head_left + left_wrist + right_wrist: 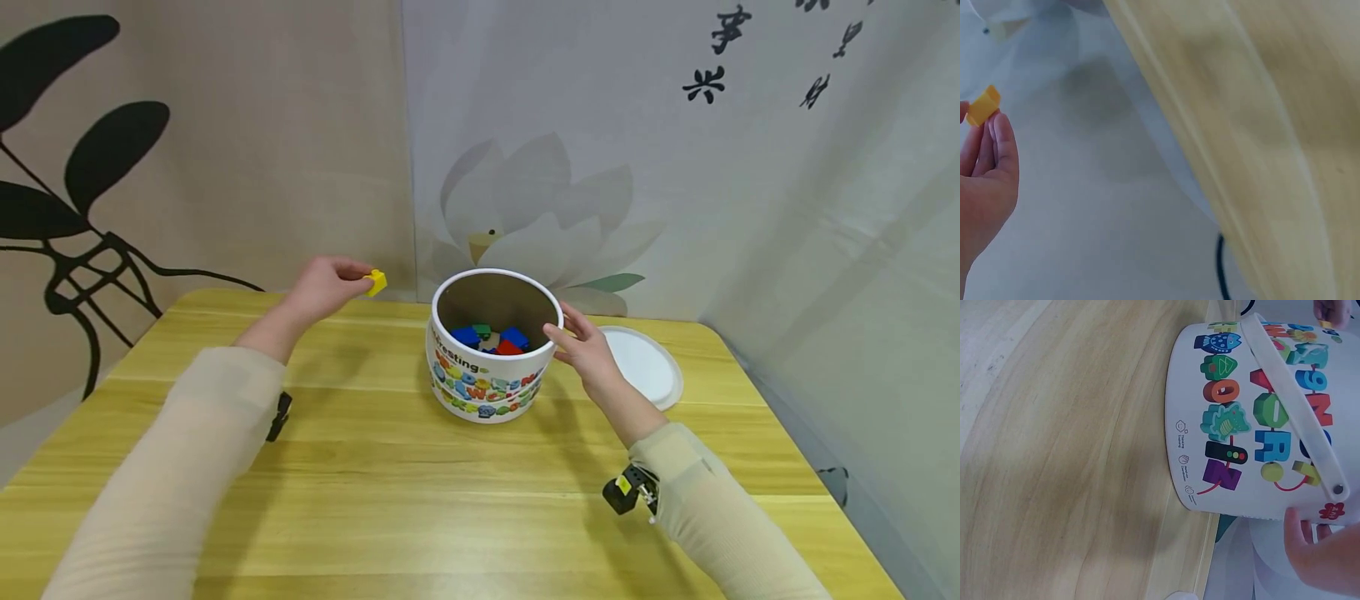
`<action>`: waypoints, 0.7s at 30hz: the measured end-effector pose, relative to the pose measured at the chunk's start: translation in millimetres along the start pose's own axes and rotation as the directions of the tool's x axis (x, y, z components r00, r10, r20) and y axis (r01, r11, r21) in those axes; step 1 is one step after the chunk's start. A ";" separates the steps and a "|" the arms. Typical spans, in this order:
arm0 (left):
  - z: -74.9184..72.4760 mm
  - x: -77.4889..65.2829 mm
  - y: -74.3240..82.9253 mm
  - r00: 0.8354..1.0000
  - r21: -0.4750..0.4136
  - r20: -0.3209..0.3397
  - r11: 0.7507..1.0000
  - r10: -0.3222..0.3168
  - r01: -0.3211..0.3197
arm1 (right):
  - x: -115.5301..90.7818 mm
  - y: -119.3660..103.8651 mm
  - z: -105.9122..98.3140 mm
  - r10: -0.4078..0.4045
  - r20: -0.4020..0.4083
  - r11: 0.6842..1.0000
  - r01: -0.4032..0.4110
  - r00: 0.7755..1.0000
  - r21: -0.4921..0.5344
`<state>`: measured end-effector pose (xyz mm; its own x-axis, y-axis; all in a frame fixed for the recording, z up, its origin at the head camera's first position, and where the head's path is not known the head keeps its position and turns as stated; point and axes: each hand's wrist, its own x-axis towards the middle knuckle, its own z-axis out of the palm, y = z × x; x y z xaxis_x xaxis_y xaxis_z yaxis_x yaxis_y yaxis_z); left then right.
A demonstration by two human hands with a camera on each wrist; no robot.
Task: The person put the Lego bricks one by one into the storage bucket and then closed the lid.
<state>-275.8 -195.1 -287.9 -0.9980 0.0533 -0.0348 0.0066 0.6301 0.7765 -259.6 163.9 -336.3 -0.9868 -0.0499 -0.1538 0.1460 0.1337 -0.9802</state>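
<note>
A small yellow block (pixel 377 282) is pinched between the thumb and fingers of my left hand (pixel 330 285), held in the air left of a white bucket (pixel 487 392). In the left wrist view the same yellow block (pixel 984 105) sits at the fingertips. Colourful letters and pictures cover the bucket's side. Inside it lie several blocks, among them a red block (pixel 511 347) and a blue block (pixel 466 336). My right hand (pixel 588 350) grips the bucket's right rim, thumb on the near side; some fingers are hidden behind it.
A round white lid (pixel 648 367) lies on the wooden table (pixel 420 500), right of the bucket and partly behind my right hand. The bucket's white handle (pixel 1300 412) hangs down its front. A printed cloth backdrop (pixel 300 167) stands behind the table's far edge.
</note>
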 end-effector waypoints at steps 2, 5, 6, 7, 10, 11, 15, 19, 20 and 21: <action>4.9 0.8 9.0 1.000 -0.015 0.009 1.000 0.013 -0.013 | 0.0 -0.3 0.2 -0.001 0.002 1.000 0.001 1.000 -0.002; 12.2 3.4 20.1 0.999 -0.026 0.015 0.999 0.043 -0.042 | -0.1 -0.3 0.1 0.000 -0.001 1.000 0.000 1.000 -0.004; 14.6 4.3 23.5 0.998 -0.025 0.017 0.998 0.056 -0.055 | -0.1 -0.2 0.2 0.001 -0.002 1.000 -0.001 1.000 -0.004; 17.0 5.3 26.5 0.997 -0.024 0.016 0.997 0.071 -0.070 | -0.3 -0.1 0.1 0.002 -0.004 1.000 -0.002 1.000 -0.002; 23.3 8.0 33.4 0.995 -0.026 0.019 0.995 0.099 -0.098 | -0.6 0.1 0.3 0.004 -0.009 1.000 -0.004 1.000 0.001; 25.4 8.8 35.2 0.994 -0.029 0.021 0.994 0.106 -0.106 | -0.7 0.1 0.5 0.004 -0.008 1.000 -0.004 1.000 0.000; 33.2 11.4 42.2 0.991 -0.048 0.043 0.991 0.127 -0.125 | -0.5 -0.1 1.2 0.006 -0.004 1.000 -0.006 1.000 -0.007; 40.8 13.9 50.7 0.985 -0.064 0.070 0.986 0.156 -0.152 | -0.3 -0.5 1.1 0.012 -0.009 1.000 -0.012 1.000 -0.011; 42.9 14.5 52.9 0.984 -0.066 0.074 0.986 0.160 -0.156 | -0.4 -0.5 0.9 0.013 -0.011 1.000 -0.013 1.000 -0.009; 44.8 14.7 55.0 0.983 -0.068 0.079 0.984 0.167 -0.162 | -0.2 -0.8 0.9 0.012 -0.010 1.000 -0.012 1.000 -0.008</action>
<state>-287.4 -125.0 -273.9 -0.9746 0.2194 0.0457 0.1639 0.5588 0.8129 -259.5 162.9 -335.7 -0.9856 -0.0387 -0.1647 0.1577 0.1423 -0.9772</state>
